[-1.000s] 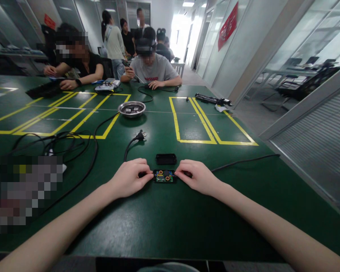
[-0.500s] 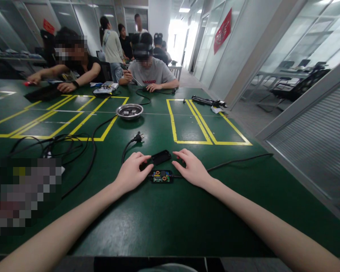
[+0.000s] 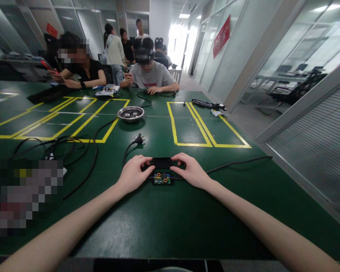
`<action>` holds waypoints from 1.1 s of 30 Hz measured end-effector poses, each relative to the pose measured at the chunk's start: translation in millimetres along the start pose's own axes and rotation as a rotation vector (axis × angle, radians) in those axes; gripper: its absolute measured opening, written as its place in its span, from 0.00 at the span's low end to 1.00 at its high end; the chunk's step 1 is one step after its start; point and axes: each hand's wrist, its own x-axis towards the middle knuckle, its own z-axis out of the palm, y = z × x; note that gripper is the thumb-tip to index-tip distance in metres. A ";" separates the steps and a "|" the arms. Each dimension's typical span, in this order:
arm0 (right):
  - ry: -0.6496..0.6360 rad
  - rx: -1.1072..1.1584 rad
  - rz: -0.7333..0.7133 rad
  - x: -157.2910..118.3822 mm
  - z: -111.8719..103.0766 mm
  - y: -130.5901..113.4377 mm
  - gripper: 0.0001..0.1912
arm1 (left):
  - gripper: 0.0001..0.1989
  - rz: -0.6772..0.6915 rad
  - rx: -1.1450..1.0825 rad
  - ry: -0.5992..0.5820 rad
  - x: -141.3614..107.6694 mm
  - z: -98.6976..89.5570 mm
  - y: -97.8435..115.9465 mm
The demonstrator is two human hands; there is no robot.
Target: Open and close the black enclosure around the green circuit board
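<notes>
A black plastic cover (image 3: 161, 163), its hollow side showing, is held level between my two hands. My left hand (image 3: 134, 170) grips its left end with thumb and fingers, and my right hand (image 3: 191, 170) grips its right end. Just below the cover, on the green table, lies an open black case with a circuit board (image 3: 162, 179) showing copper coils. A black cable leaves the case on each side, passing by my hands. The plug (image 3: 139, 139) of a black power cord lies beyond my left hand.
A metal bowl (image 3: 130, 114) with small metal parts stands further back. Coiled black cables (image 3: 65, 145) lie at left. Yellow tape (image 3: 192, 145) marks the green table (image 3: 170, 226). A folded black stand (image 3: 208, 104) lies at back right. Two people work across the table.
My hands have closed on the two ends of the cover. The cover, tilted before, is now level. Across the table, the person at left has raised a red object.
</notes>
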 end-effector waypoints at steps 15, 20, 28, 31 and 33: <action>-0.099 0.347 0.057 -8.8 -2.7 -14.5 0.19 | 0.18 -0.140 -0.519 -0.156 -7.7 -12.2 3.2; -0.069 0.374 0.040 -9.5 -0.4 -14.7 0.18 | 0.17 -0.172 -0.551 -0.170 -7.2 -11.9 5.5; -0.062 0.375 0.051 -8.9 1.0 -11.4 0.18 | 0.18 -0.174 -0.549 -0.162 -7.1 -11.3 5.0; -0.064 0.387 0.029 -9.1 0.4 -12.0 0.16 | 0.17 -0.179 -0.554 -0.172 -7.7 -12.9 6.2; -0.073 0.391 0.020 -9.4 -0.8 -13.1 0.14 | 0.16 -0.177 -0.554 -0.180 -8.1 -13.8 7.1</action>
